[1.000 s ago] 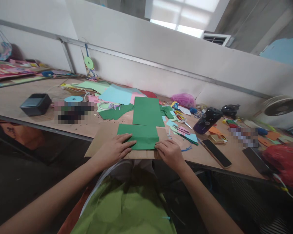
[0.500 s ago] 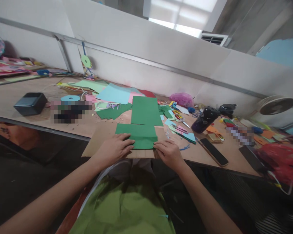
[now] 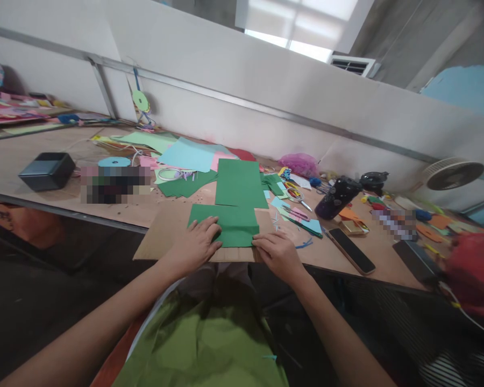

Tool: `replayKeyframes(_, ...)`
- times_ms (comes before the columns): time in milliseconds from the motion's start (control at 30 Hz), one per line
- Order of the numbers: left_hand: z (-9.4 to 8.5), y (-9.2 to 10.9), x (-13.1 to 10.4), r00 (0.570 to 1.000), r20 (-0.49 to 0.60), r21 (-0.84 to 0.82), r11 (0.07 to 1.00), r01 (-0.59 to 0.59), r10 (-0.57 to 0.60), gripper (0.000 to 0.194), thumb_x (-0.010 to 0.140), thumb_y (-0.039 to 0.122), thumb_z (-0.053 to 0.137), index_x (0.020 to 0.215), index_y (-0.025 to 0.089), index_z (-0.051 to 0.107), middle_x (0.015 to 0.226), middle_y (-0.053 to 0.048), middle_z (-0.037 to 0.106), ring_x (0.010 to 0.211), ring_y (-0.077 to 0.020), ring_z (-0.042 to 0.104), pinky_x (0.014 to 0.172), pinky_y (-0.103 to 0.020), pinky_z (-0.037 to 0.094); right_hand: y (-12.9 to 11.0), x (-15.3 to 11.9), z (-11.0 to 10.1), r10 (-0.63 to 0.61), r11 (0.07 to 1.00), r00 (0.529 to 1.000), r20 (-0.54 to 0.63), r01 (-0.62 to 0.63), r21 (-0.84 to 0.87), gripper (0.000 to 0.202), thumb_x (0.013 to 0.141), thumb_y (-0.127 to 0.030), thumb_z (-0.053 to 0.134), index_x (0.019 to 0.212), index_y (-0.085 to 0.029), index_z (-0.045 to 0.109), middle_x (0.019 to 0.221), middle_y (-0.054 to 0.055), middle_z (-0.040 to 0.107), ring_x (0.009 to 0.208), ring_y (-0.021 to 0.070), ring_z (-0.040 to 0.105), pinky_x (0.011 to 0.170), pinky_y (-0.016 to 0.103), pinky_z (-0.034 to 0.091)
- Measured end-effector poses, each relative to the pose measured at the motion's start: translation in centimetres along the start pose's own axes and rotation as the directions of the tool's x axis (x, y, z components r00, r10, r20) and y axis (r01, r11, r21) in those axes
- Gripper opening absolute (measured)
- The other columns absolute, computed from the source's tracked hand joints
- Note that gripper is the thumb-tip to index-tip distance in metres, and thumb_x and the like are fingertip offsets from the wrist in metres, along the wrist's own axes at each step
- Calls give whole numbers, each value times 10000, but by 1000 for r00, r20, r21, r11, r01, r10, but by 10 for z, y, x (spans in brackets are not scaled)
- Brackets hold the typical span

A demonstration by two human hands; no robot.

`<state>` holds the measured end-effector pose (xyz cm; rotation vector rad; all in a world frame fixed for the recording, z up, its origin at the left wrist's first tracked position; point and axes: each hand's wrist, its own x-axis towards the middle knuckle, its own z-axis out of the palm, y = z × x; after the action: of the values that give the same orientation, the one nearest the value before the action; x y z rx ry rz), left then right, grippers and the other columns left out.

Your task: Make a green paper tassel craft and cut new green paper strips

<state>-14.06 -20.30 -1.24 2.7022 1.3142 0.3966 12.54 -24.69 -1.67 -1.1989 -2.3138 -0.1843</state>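
Observation:
A folded sheet of green paper [image 3: 236, 228] lies on a piece of brown cardboard [image 3: 157, 239] at the table's front edge. My left hand [image 3: 197, 242] rests over its left part, fingers spread and pressing flat. At the lower right corner, my right hand [image 3: 277, 252] has its fingers together, pinching the paper's edge. A crease runs across the sheet near its right end. Just beyond it lies a second green sheet [image 3: 241, 183], flat and touched by neither hand.
Scissors [image 3: 294, 191] and a pink-handled tool [image 3: 296, 213] lie among paper scraps on the right. Further right are a dark bottle [image 3: 339, 198], a phone [image 3: 351, 251] and a red bag [image 3: 474, 274]. A black box [image 3: 47, 171] stands at left. Light blue paper [image 3: 189, 154] lies behind.
My left hand's fingers have spread a little and shifted on the green paper. The right hand stays at the corner. At far right, the red bag has changed position and shape.

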Motion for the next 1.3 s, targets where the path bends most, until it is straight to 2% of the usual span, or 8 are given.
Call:
replayKeyframes(67,-3,4,1,999,40,19,1000,-1,1,338,995,315,365,1257,204,548,1533,-144,389,1420,-303,342,1103,-579,304,0,0,0,1,1000,1000,0,-1,-1,202,916,-106,539,1005,-196,697,1074,45,746,970,180,678,897,339,468)
replayKeyframes(233,-10,12,3,982,188,49,998,-43,33,590,944,149,331,1482,391,347,1629,-32,183,1485,-298,187,1080,-701,210,0,-5,1,-6,1000,1000,1,6,27,235,927,-108,514,1058,-198,687,1123,63,732,1033,182,670,936,347,468)
replayKeyframes(400,-12,12,4,974,226,42,998,-36,25,597,936,136,297,1481,369,370,1626,-12,179,1489,-276,175,1106,-692,149,1,-9,2,5,998,1000,3,-6,64,245,958,-150,495,1120,-211,669,1186,69,711,1086,182,658,982,373,456)
replayKeyframes(567,-8,13,4,978,206,35,999,-34,26,470,1013,388,306,1480,395,358,1623,-29,178,1494,-294,145,1093,-720,95,1,-10,3,13,998,1000,3,-13,69,247,966,-153,483,1123,-214,664,1190,68,709,1104,186,651,989,378,454)
replayKeyframes(667,-4,13,3,982,183,27,998,-49,43,523,979,586,307,1481,442,317,1622,-42,168,1494,-317,131,1073,-745,50,1,-11,3,11,997,1000,0,-11,77,258,965,-148,481,1144,-216,653,1204,68,702,1118,187,644,994,381,451)
replayKeyframes(767,-2,13,2,983,175,22,998,-55,50,579,940,675,285,1478,462,302,1622,-50,162,1494,-324,122,1069,-747,34,1,-12,2,11,996,1000,-1,-11,85,267,959,-143,484,1160,-216,644,1220,73,693,1134,190,635,996,385,450)
replayKeyframes(1100,-4,10,0,983,159,-15,995,-94,95,540,920,699,309,1438,546,308,1625,-49,172,1486,-359,136,1048,-767,42,-7,-9,-3,49,994,999,22,-51,101,222,951,-200,523,1135,-219,646,1196,70,697,1112,192,632,969,368,443)
replayKeyframes(1300,1,7,-1,985,125,-22,993,-119,121,533,926,676,339,1439,531,329,1625,-61,171,1478,-374,161,1037,-781,56,-20,16,-15,135,990,990,46,-137,38,174,954,-294,534,1028,-227,676,1054,58,729,991,214,650,916,389,424)
